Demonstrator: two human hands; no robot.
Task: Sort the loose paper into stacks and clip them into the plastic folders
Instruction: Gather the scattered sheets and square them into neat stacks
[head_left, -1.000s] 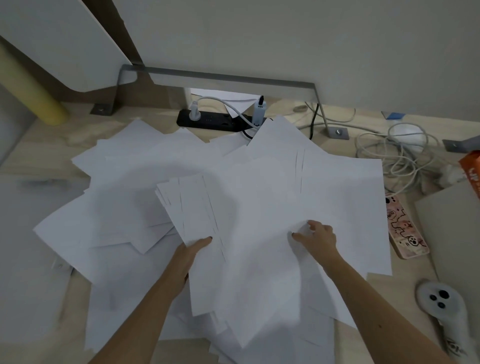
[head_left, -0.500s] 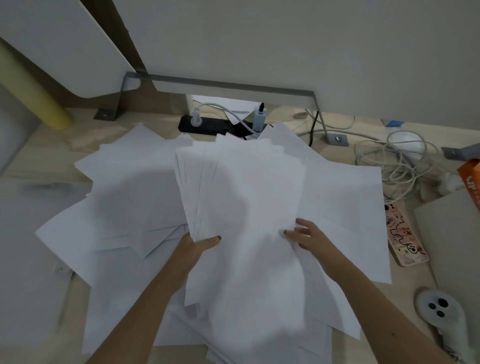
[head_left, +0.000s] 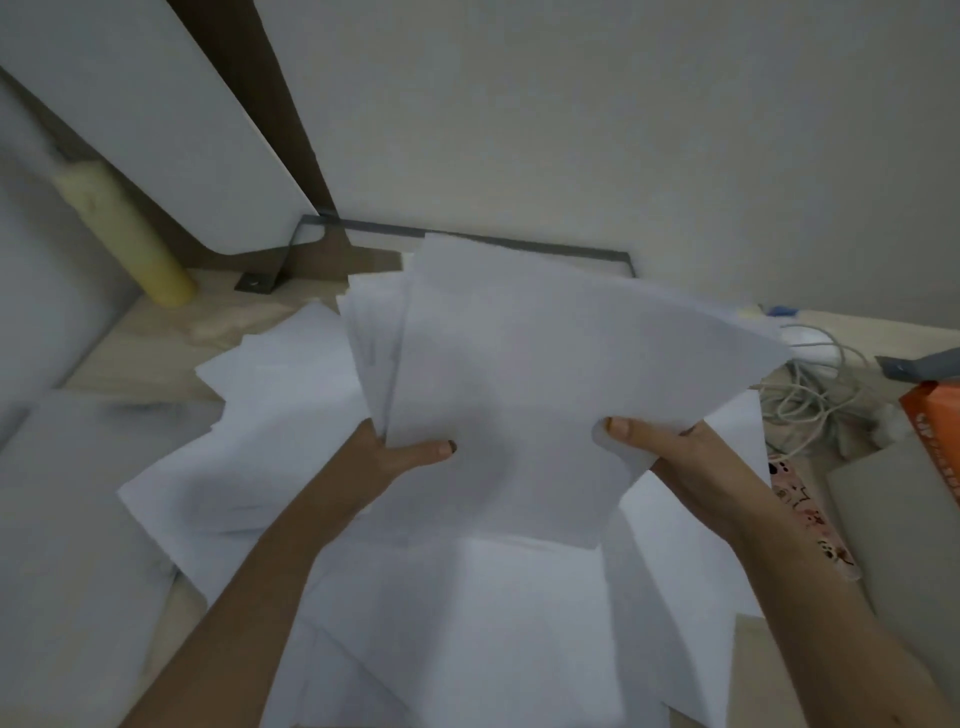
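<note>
Fingers (head_left: 431, 451) of the left hand (head_left: 400, 460) and right hand (head_left: 675, 457) grip a blank sheaf (head_left: 519, 374) above loose paper (head_left: 291, 415) on the tabletop (head_left: 171, 322); right of them an orange box (head_left: 935, 441) shows white lettering, unreadable.

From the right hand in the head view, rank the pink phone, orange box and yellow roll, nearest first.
1. Pink phone, just right of the right hand, which grips the paper stack.
2. Orange box, at the right edge.
3. Yellow roll, far left at the back.
</note>
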